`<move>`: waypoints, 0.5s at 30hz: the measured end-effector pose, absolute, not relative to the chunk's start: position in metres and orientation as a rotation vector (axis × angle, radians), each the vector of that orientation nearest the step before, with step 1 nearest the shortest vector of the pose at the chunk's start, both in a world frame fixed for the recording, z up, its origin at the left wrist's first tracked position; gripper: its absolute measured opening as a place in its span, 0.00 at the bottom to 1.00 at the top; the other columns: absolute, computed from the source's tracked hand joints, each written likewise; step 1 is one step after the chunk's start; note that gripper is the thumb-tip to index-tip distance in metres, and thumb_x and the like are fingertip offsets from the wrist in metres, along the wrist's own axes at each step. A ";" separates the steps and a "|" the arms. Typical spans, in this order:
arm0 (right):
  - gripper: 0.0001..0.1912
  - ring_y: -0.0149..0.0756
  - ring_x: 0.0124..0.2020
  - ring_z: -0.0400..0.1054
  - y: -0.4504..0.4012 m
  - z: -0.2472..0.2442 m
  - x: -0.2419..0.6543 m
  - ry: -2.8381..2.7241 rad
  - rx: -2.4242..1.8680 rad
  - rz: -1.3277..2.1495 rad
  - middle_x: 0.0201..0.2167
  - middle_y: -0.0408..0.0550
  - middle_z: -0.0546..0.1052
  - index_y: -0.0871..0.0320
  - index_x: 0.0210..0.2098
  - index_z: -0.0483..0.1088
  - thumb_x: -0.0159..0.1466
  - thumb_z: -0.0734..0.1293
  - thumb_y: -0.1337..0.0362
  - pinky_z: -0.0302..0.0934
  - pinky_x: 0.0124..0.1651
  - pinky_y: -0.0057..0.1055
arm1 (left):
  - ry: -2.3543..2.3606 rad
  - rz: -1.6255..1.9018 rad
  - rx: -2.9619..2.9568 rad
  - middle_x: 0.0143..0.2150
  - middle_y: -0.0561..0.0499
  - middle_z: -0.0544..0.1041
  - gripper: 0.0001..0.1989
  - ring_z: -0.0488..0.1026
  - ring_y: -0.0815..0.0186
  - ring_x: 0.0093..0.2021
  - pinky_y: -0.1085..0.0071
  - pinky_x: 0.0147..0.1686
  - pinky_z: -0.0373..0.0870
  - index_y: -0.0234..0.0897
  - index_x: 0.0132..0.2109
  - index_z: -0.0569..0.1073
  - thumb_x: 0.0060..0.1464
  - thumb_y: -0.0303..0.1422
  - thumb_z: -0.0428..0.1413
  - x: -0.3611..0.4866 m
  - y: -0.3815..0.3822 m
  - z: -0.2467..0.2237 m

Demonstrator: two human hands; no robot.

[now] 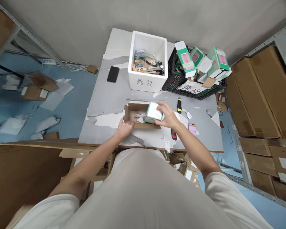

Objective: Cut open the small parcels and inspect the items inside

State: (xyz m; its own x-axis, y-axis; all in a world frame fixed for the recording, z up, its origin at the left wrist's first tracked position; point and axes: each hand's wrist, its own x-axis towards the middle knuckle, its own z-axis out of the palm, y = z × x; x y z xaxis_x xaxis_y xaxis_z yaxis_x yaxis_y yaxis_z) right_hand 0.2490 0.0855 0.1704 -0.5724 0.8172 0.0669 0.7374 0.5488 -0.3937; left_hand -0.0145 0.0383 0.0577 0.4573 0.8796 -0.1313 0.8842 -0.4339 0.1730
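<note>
An open cardboard box (146,125) lies on the table in front of me, with crumpled white paper (140,119) inside. My left hand (125,128) is closed on the box's left end, its fingers curled over the near corner. In my right hand (168,115) is a small white and green carton (154,111), gripped at its right side. The carton is tilted over the right end of the cardboard box; whether it touches the bottom is hidden. A red utility knife (173,134) lies just below my right wrist.
Behind stands a white foam bin (147,83) with assorted items, beside a black crate (171,74) of green and pink cartons (186,60). A black phone (113,74), a yellow-black utility knife (179,105) and a lit phone (192,129) lie on the table (97,95). Shelved boxes (259,92) flank the right.
</note>
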 end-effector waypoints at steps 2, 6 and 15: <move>0.28 0.57 0.60 0.55 0.083 0.198 0.266 -2.401 -1.367 0.363 0.59 0.64 0.59 0.58 0.52 0.59 0.56 0.68 0.55 0.57 0.54 0.50 | 1.600 -0.093 2.471 0.36 0.39 0.80 0.18 0.77 0.54 0.37 0.50 0.52 0.55 0.33 0.42 0.75 0.54 0.21 0.42 -0.015 0.060 0.059; 0.29 0.60 0.60 0.56 0.062 0.229 0.289 -2.324 -1.434 0.333 0.59 0.64 0.59 0.55 0.52 0.59 0.54 0.69 0.54 0.57 0.53 0.54 | 1.687 -0.173 2.444 0.33 0.39 0.79 0.20 0.76 0.56 0.34 0.50 0.55 0.51 0.33 0.40 0.76 0.51 0.19 0.41 -0.012 0.100 0.060; 0.23 0.44 0.58 0.61 0.014 0.111 0.263 -2.404 -1.146 0.862 0.56 0.63 0.63 0.57 0.46 0.59 0.52 0.67 0.66 0.59 0.56 0.40 | 1.737 0.147 2.494 0.52 0.35 0.73 0.27 0.66 0.52 0.57 0.46 0.62 0.41 0.31 0.60 0.64 0.52 0.23 0.44 -0.007 0.111 0.077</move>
